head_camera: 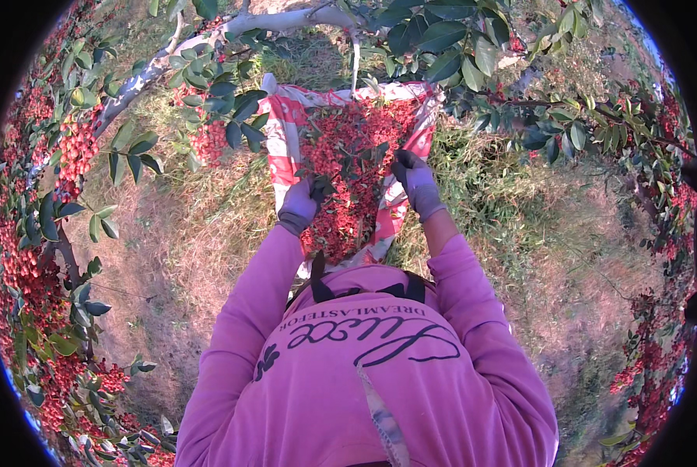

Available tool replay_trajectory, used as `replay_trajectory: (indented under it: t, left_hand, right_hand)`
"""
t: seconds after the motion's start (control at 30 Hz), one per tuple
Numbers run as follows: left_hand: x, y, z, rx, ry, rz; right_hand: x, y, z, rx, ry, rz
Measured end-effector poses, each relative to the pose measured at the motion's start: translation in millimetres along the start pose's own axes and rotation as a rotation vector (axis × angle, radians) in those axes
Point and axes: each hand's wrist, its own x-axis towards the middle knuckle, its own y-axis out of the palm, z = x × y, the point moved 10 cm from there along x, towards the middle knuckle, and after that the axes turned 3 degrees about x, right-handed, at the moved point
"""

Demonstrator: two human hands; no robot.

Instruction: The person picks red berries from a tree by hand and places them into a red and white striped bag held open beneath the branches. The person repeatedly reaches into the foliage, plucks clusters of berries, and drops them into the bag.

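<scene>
A red and white patterned cloth bag [284,134] hangs with its mouth wide in front of my body. Heaped inside are clusters of small red berries [342,204] with some green leaves and stems. My left hand [302,201], in a light glove with dark fingers, is over the bag's left part, its fingers closed around dark green leaves [324,185]. My right hand [414,178], gloved alike, is at the bag's right edge, fingers bent near the berries and leafy stems; whether it grips anything is not clear.
A pale tree branch [278,22] arches above the bag. Leafy twigs [447,46] hang at the upper right. Berry clusters [75,149] hang at the left, and berry-laden branches [652,373] stand at the right. Dry and green grass [167,245] covers the ground.
</scene>
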Motion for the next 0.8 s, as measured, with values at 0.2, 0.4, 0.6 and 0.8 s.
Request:
replay_trajectory:
  t: [0.2, 0.4, 0.6, 0.8]
  left_hand:
    - [-3, 11, 10, -0.060, -0.108, 0.067]
    - [-10, 7, -19, -0.010, 0.005, 0.045]
    - [-19, -1, -30, -0.061, -0.023, 0.014]
    - [-17, 14, -21, -0.112, -0.063, 0.063]
  right_hand:
    - [13, -24, 104, 0.374, -0.318, -0.088]
    - [-17, 24, 167, -0.600, -0.474, 0.008]
    - [-45, 45, 182, -0.855, -0.850, -0.056]
    - [-44, 34, 187, -0.755, -0.887, -0.069]
